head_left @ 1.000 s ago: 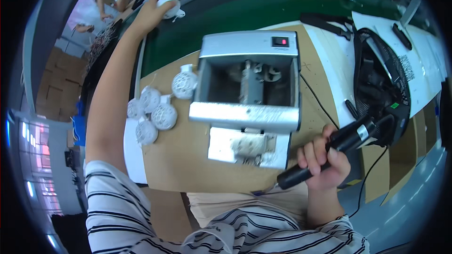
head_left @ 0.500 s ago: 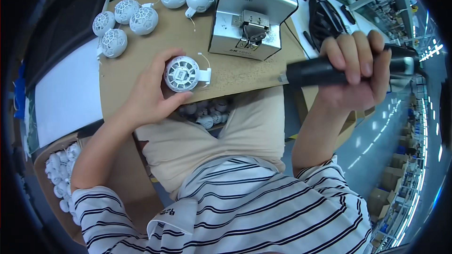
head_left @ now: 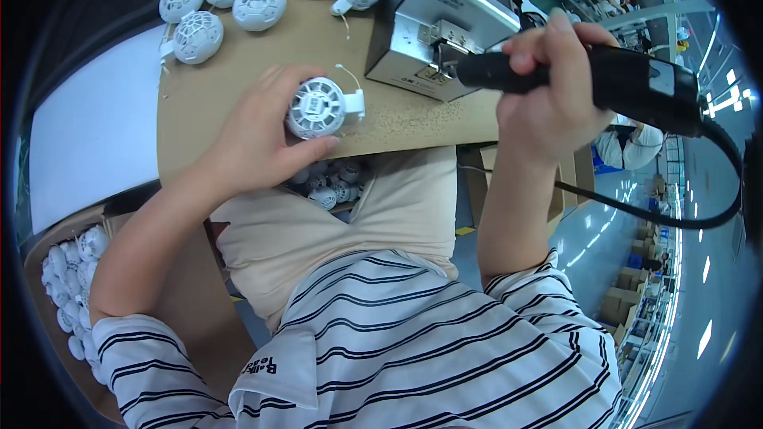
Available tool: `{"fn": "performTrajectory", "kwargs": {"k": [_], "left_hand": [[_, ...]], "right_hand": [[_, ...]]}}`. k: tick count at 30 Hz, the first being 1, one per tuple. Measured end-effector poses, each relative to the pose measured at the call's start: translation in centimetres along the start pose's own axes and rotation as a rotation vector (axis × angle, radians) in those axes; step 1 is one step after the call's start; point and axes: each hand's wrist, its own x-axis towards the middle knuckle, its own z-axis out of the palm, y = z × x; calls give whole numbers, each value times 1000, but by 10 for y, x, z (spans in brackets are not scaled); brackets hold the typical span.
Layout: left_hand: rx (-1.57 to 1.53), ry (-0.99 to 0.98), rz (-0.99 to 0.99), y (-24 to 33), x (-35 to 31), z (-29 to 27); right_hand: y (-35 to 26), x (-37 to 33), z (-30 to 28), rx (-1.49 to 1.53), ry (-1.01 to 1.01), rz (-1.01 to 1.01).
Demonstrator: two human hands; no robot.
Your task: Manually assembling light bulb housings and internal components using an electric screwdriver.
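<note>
My left hand [head_left: 262, 131] is curled around a white ball-shaped housing [head_left: 316, 107] with a spoked round face turned up. A small white tab and a thin wire stick out on its right side. My right hand [head_left: 560, 95] is wrapped round a black electric screwdriver [head_left: 636, 83], held nearly level with its tip pointing left. That tip is at the front opening of a silver screw feeder [head_left: 413, 40]; whether it touches a screw I cannot make out. The housing rests on the brown tabletop [head_left: 230, 99].
Several white lattice balls [head_left: 260, 5] lie at the back left of the table. A box of similar balls [head_left: 71, 286] stands at the lower left, and more balls [head_left: 326, 195] sit beneath the table's front edge. The screwdriver's black cable [head_left: 675, 222] loops at the right.
My right hand has brought the screwdriver left and up, from beside the table's edge to the screw feeder. My left hand keeps its hold on the housing. The whole view has shifted slightly.
</note>
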Motion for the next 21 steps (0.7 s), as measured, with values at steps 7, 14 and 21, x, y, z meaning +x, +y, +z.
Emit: {"fn": "performTrajectory", "kwargs": {"k": [7,14,21], "left_hand": [[32,22,115,-3,4,3],[87,28,142,-5,0,5],[103,36,176,-9,1,4]], "right_hand": [[-19,-28,8,407,-358,74],[-6,-45,30,411,-495,46],[1,-42,31,396,-523,54]]}}
